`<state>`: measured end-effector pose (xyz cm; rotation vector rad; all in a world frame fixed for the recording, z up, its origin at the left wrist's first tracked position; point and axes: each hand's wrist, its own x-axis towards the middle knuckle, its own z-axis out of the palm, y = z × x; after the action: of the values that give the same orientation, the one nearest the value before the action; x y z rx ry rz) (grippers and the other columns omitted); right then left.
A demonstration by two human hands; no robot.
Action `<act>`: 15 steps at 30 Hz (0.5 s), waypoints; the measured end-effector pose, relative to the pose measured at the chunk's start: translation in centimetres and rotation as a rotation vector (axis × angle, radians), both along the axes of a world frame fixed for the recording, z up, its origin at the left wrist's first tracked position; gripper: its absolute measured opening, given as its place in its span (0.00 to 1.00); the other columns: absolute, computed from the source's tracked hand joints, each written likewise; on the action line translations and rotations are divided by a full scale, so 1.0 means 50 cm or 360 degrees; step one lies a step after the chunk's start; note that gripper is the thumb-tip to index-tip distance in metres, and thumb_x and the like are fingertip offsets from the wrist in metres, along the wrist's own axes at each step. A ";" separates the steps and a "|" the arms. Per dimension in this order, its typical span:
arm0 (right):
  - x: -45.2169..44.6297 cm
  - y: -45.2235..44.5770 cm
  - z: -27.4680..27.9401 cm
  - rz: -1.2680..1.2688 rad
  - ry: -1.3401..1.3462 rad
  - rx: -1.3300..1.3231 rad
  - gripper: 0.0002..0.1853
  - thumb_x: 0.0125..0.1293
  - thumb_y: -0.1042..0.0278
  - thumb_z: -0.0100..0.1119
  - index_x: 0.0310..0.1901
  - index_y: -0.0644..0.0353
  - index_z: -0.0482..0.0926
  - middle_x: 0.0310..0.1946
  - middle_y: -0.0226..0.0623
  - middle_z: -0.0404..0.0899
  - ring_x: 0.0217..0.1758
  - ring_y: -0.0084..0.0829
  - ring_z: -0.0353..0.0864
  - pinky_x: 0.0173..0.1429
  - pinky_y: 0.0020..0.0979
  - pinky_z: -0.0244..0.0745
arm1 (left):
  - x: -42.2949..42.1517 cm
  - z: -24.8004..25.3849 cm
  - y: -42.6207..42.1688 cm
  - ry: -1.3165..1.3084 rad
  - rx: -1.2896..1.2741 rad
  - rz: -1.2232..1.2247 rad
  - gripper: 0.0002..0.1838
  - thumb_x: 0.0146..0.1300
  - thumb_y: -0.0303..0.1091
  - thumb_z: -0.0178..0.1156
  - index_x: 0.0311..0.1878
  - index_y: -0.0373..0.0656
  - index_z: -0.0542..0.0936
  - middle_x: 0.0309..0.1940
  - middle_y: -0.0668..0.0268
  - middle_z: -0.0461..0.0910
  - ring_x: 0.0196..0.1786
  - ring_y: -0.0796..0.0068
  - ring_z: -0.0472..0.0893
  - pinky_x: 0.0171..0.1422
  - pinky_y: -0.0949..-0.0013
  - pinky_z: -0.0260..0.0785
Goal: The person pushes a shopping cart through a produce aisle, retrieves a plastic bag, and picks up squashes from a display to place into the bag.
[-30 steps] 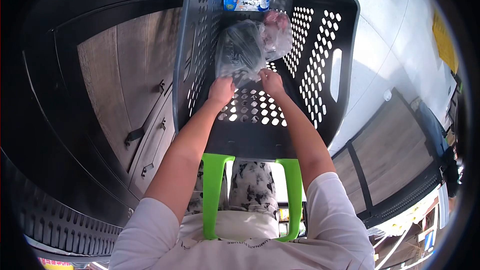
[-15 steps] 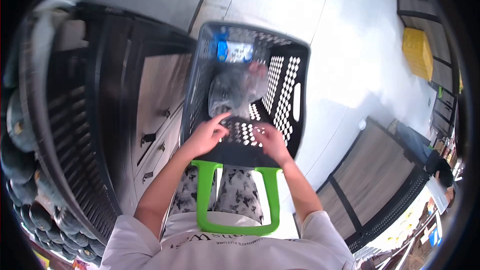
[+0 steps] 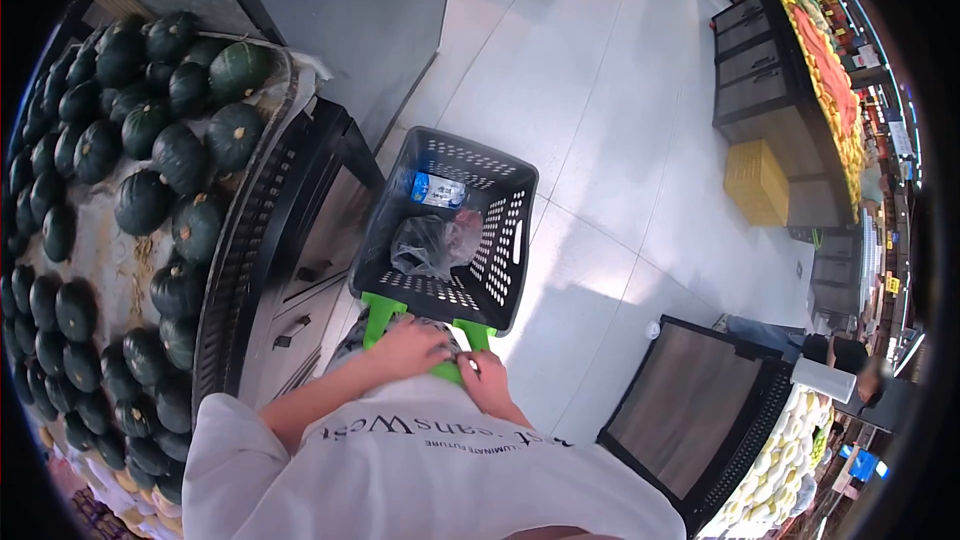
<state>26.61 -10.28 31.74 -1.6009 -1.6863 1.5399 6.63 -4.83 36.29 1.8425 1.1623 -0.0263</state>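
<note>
A dark grey shopping basket [image 3: 515, 285] with perforated walls stands in front of my body, its green handle [image 3: 380, 318] folded toward me. My left hand [image 3: 410, 347] lies across the handle's left part, fingers stretched toward the right and loosely apart. At the handle's right lower corner, my right hand [image 3: 486, 378] has its fingers bent around the green bar. Inside the basket is a clear plastic bag [image 3: 422, 246] with dark contents, touching a reddish bagged item [image 3: 464, 232]. Behind them lies a blue-and-white package [image 3: 438, 190]. My hand hides part of the handle.
A display stand [image 3: 130, 270] heaped with dark green squashes [image 3: 182, 155] is on my left. A grey panel [image 3: 350, 20] rises beyond it. To the right are a yellow crate [image 3: 757, 183], a wood-panelled stand [image 3: 700, 405] with pale fruit, and a person [image 3: 848, 355].
Both hands have drawn back from inside the basket to the green handle. The view has shifted, showing more of the squash stand and the floor. The bags and package remain in the basket.
</note>
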 end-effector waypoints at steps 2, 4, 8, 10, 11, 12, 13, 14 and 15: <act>-0.015 0.013 -0.042 -0.0169 -0.0015 0.0230 0.13 0.62 0.62 0.56 0.38 0.63 0.82 0.30 0.46 0.81 0.30 0.38 0.80 0.36 0.34 0.72 | 0.006 -0.016 0.010 -0.0082 0.0071 0.0265 0.13 0.61 0.42 0.57 0.37 0.40 0.78 0.32 0.56 0.80 0.38 0.54 0.79 0.47 0.54 0.69; -0.017 0.040 -0.057 -0.0201 0.0088 0.0180 0.13 0.63 0.61 0.55 0.37 0.64 0.82 0.28 0.47 0.81 0.28 0.40 0.80 0.35 0.34 0.72 | 0.001 -0.041 0.033 0.0159 0.0262 0.0200 0.13 0.61 0.42 0.58 0.36 0.40 0.78 0.31 0.55 0.80 0.37 0.53 0.79 0.44 0.56 0.70; -0.020 0.101 -0.059 -0.0196 0.0093 0.0116 0.16 0.64 0.60 0.53 0.38 0.66 0.81 0.28 0.50 0.81 0.29 0.43 0.82 0.35 0.35 0.73 | 0.013 -0.026 0.087 0.0148 0.0749 0.0251 0.14 0.60 0.42 0.58 0.33 0.39 0.78 0.28 0.55 0.80 0.34 0.52 0.80 0.41 0.56 0.71; -0.025 0.137 -0.060 -0.0220 0.0069 0.0180 0.17 0.65 0.58 0.51 0.36 0.66 0.81 0.27 0.51 0.80 0.29 0.44 0.82 0.35 0.37 0.72 | 0.011 -0.031 0.124 0.0156 0.0746 0.0389 0.14 0.59 0.43 0.59 0.33 0.39 0.78 0.26 0.55 0.79 0.32 0.52 0.80 0.39 0.56 0.71; -0.027 0.149 -0.059 -0.0231 0.0091 0.0123 0.19 0.65 0.56 0.51 0.34 0.66 0.81 0.26 0.52 0.79 0.30 0.47 0.81 0.36 0.39 0.72 | 0.015 -0.030 0.142 0.0234 0.0636 0.0507 0.15 0.59 0.43 0.59 0.31 0.38 0.78 0.25 0.55 0.79 0.30 0.52 0.80 0.36 0.56 0.71; -0.021 0.170 -0.050 -0.0236 0.0104 0.0067 0.21 0.64 0.53 0.51 0.32 0.67 0.80 0.25 0.53 0.78 0.32 0.50 0.81 0.37 0.40 0.73 | 0.020 -0.030 0.164 0.0250 0.0651 0.0494 0.16 0.58 0.43 0.59 0.31 0.37 0.78 0.25 0.54 0.79 0.30 0.52 0.80 0.37 0.55 0.71; -0.016 0.190 -0.052 -0.0231 0.0112 0.0072 0.21 0.64 0.53 0.51 0.32 0.67 0.80 0.24 0.53 0.78 0.31 0.51 0.80 0.36 0.41 0.72 | 0.026 -0.031 0.184 0.0262 0.0662 0.0481 0.16 0.58 0.43 0.59 0.30 0.36 0.79 0.25 0.54 0.79 0.30 0.52 0.80 0.38 0.55 0.72; -0.013 0.211 -0.072 -0.0220 0.0087 0.0089 0.21 0.64 0.53 0.50 0.32 0.66 0.80 0.24 0.53 0.78 0.31 0.52 0.80 0.36 0.42 0.72 | 0.031 -0.034 0.207 0.0271 0.0676 0.0473 0.16 0.58 0.42 0.58 0.29 0.36 0.79 0.24 0.53 0.80 0.30 0.51 0.80 0.38 0.55 0.72; -0.011 0.233 -0.098 -0.0205 0.0062 0.0104 0.21 0.64 0.53 0.50 0.32 0.66 0.80 0.24 0.53 0.78 0.30 0.52 0.80 0.36 0.42 0.73 | 0.037 -0.030 0.229 0.0351 0.0611 0.0488 0.15 0.58 0.41 0.57 0.28 0.36 0.81 0.24 0.52 0.80 0.32 0.50 0.80 0.41 0.54 0.72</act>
<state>26.08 1.37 26.84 -1.6025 -1.5643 1.4295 8.47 6.60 34.77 2.0035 1.6894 0.1844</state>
